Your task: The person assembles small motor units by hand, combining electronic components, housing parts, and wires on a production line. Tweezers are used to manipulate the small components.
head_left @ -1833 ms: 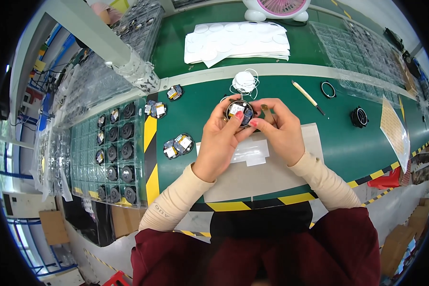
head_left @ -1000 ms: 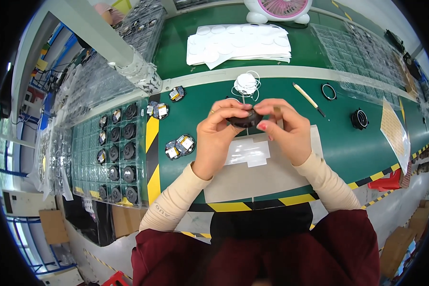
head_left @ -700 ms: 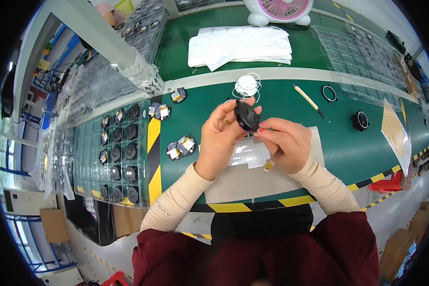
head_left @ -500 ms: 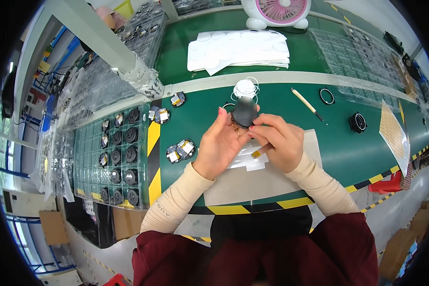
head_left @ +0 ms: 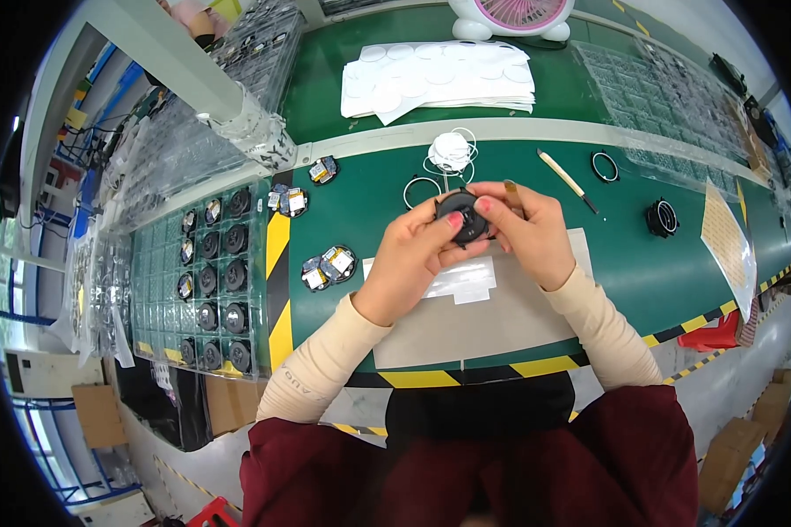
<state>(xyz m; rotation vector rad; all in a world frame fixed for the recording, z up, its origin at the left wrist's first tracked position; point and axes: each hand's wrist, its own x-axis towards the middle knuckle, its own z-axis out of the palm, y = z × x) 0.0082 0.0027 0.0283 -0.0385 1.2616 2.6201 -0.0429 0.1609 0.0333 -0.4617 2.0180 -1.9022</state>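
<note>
A round black housing (head_left: 468,221) is held up over the bench's middle, a dark disc face showing. My left hand (head_left: 411,256) grips its left side, thumb pressed on the face. My right hand (head_left: 533,235) pinches the right side with thumb and fingers. A small amber strip (head_left: 511,191) sticks out between my right fingers. Beneath the hands, a clear-and-white plastic piece (head_left: 461,279) lies on a grey-brown mat (head_left: 536,321). Just beyond them stand a coil of white cord (head_left: 451,152) and a white ring (head_left: 422,191), partly covered by the left hand.
On the left, a clear tray (head_left: 163,303) carries several black round units. Small round circuit assemblies (head_left: 330,266) sit beside it. To the right are a craft knife (head_left: 568,181), a black ring (head_left: 605,166) and a black round frame (head_left: 662,218). White sheets (head_left: 435,79) and a fan (head_left: 514,16) stand behind.
The black housing has turned so its disc face shows, and come slightly nearer. Both thumbs now press on it. The amber strip has swung from below my right hand to above its fingers.
</note>
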